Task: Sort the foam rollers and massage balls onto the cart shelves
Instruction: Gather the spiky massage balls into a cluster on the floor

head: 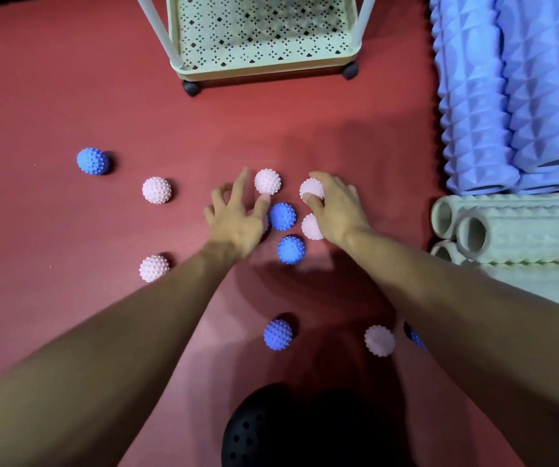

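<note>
From my head camera, looking down at the red floor [52, 96], I judge the job barely begun. The one cart shelf [264, 67] I can see, pale green and perforated, holds nothing. Every massage ball in view lies on the floor, and the foam rollers are untouched: the blue rollers [507, 96] lie side by side at the far right, with the green rollers [524, 227] stacked nearer to me.

My left hand [237, 217] is spread wide, fingers fanned; its thumb tip touches a pink ball [267, 181] but grips nothing. My right hand [337, 210] curls over another pink ball [311, 188], thumb and fingers round it. A third pink ball [311, 226] sits half hidden under that palm; I cannot tell whether I hold it too.

Between my hands lie two blue balls [282, 216], one just behind the other. Further left are two pink ones [157, 190] and a lone blue ball [92, 161], well apart. Near me are a blue ball [278, 334], a pink ball [379, 340], and a blue one mostly hidden behind my right forearm.

Nothing blocks the way to the cart. The main nuisance is the tight cluster: nudged balls may roll off. A dark round object [261, 429] sits at the bottom edge; I cannot tell what it is.
</note>
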{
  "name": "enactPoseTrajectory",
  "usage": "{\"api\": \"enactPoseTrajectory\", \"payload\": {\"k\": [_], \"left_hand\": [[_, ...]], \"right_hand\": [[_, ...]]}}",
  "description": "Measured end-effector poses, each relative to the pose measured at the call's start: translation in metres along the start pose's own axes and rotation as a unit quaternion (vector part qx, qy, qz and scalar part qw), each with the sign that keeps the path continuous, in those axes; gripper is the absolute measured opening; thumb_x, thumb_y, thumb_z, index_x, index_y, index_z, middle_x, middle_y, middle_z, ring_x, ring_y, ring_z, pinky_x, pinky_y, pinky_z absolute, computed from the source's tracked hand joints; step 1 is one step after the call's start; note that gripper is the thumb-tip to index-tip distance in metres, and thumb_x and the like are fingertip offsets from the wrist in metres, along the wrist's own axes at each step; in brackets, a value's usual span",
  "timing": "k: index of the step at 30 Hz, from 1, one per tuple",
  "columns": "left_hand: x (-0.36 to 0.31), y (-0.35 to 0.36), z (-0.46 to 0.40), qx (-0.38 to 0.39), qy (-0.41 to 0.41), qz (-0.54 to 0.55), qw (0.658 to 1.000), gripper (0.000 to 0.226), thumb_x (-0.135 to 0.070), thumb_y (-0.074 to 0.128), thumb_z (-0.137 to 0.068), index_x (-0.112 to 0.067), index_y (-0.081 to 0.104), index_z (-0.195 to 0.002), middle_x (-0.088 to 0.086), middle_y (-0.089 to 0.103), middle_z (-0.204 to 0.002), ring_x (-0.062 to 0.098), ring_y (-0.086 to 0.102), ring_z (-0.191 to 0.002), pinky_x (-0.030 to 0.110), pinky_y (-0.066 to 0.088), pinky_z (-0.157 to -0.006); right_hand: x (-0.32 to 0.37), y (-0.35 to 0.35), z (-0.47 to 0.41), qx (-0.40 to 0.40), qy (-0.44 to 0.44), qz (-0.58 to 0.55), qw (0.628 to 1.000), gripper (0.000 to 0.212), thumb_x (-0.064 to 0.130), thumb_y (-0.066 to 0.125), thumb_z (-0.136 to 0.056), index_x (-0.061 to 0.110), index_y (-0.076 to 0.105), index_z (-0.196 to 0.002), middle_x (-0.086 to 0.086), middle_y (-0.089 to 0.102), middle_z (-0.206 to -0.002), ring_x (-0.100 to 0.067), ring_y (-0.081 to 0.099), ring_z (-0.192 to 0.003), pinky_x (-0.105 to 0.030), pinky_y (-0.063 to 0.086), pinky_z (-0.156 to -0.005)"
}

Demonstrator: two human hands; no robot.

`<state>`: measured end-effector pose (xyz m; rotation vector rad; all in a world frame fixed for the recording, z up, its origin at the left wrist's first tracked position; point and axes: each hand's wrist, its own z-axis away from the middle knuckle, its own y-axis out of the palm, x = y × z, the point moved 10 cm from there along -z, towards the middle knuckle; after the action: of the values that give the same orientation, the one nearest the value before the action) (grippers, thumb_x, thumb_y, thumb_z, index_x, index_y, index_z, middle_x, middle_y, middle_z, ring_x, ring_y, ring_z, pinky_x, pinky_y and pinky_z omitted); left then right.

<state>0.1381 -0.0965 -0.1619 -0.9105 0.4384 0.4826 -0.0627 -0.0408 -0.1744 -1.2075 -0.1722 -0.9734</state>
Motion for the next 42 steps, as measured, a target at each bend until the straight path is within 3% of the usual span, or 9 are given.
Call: {"api": "enactPoseTrajectory", "payload": {"k": [3,6,8,12,16,20,23,34,42], "left_hand": [[-0.015,0.008,-0.023,0.085,-0.058,-0.058,0.993,0.06,-0.072,0.029,-0.097,-0.062,0.009,-0.152,0.01,0.012,-0.161,0.047,0.017,-0.147,0.052,0.022,-0.121],[-0.023,0.015,-0.03,0.117,-0.051,-0.054,0.99,0.045,-0.069,0.028,-0.097,-0.059,0.03,-0.141,0.011,0.03,-0.136,0.045,0.048,-0.124,0.056,0.053,-0.095],[-0.022,0.021,-0.022,0.117,-0.037,-0.023,0.992,0.034,-0.061,0.032,-0.101,-0.052,0.038,-0.133,0.009,0.034,-0.125,0.037,0.058,-0.102,0.045,0.059,-0.075],[-0.014,0.032,-0.004,0.09,-0.005,0.015,0.996,0.031,-0.04,0.036,-0.108,-0.044,0.039,-0.139,0.012,0.036,-0.127,0.021,0.053,-0.084,0.03,0.055,-0.064],[-0.016,0.047,0.01,0.098,0.054,0.007,0.994,0.02,-0.033,0.039,-0.108,-0.048,0.046,-0.118,0.004,0.034,-0.116,0.022,0.051,-0.081,0.048,0.05,-0.103],[-0.021,0.047,0.018,0.088,0.072,0.006,0.994,0.018,-0.039,0.044,-0.105,-0.056,0.047,-0.1,-0.002,0.033,-0.109,0.045,0.061,-0.098,0.057,0.049,-0.103],[-0.016,0.049,0.021,0.103,0.054,0.035,0.993,0.019,-0.045,0.049,-0.101,-0.06,0.043,-0.111,-0.002,0.033,-0.111,0.049,0.056,-0.115,0.057,0.046,-0.106],[-0.022,0.047,0.023,0.057,0.112,-0.015,0.992,0.043,-0.029,0.05,-0.103,-0.032,0.034,-0.143,0.009,0.034,-0.12,0.036,0.051,-0.111,0.047,0.039,-0.112],[-0.022,0.019,0.039,0.03,0.146,-0.054,0.987,0.062,-0.037,0.049,-0.104,-0.032,0.02,-0.159,0.019,0.044,-0.121,0.035,0.046,-0.117,0.039,0.035,-0.109]], "right_hand": [[0.002,0.011,0.011,0.022,0.006,0.026,0.999,0.042,0.034,0.042,-0.105,0.042,0.037,-0.146,-0.001,0.039,-0.139,-0.033,0.039,-0.121,-0.043,0.034,-0.109],[0.001,0.024,0.018,0.049,0.009,0.001,0.999,0.038,0.038,0.04,-0.105,0.044,0.038,-0.142,-0.002,0.036,-0.129,-0.033,0.048,-0.119,-0.045,0.041,-0.104],[0.0,0.028,0.022,0.057,-0.001,-0.037,0.998,0.037,0.037,0.043,-0.104,0.04,0.041,-0.141,-0.003,0.037,-0.128,-0.034,0.054,-0.117,-0.043,0.042,-0.104],[-0.008,0.026,0.036,0.043,-0.005,-0.096,0.994,0.044,0.03,0.046,-0.104,0.033,0.04,-0.148,-0.003,0.039,-0.134,-0.024,0.053,-0.122,-0.031,0.035,-0.11],[-0.012,0.018,0.045,0.012,-0.009,-0.097,0.995,0.045,0.02,0.05,-0.102,0.015,0.041,-0.146,-0.009,0.04,-0.143,-0.024,0.046,-0.131,-0.024,0.028,-0.109],[-0.012,0.02,0.047,0.019,0.006,-0.069,0.997,0.046,0.025,0.047,-0.103,0.023,0.04,-0.149,-0.006,0.035,-0.143,-0.03,0.05,-0.128,-0.033,0.032,-0.109],[-0.015,0.015,0.047,0.021,0.016,-0.056,0.998,0.049,0.03,0.045,-0.104,0.025,0.037,-0.152,-0.004,0.034,-0.146,-0.03,0.049,-0.131,-0.035,0.033,-0.11],[-0.015,0.007,0.05,0.015,-0.021,-0.056,0.998,0.055,0.029,0.056,-0.1,0.018,0.04,-0.152,-0.002,0.042,-0.148,-0.021,0.047,-0.133,-0.028,0.032,-0.108],[-0.021,-0.012,0.066,0.042,0.009,0.029,0.999,0.062,0.052,0.048,-0.1,0.031,0.027,-0.155,-0.002,0.031,-0.154,-0.033,0.051,-0.13,-0.045,0.043,-0.104]]}}
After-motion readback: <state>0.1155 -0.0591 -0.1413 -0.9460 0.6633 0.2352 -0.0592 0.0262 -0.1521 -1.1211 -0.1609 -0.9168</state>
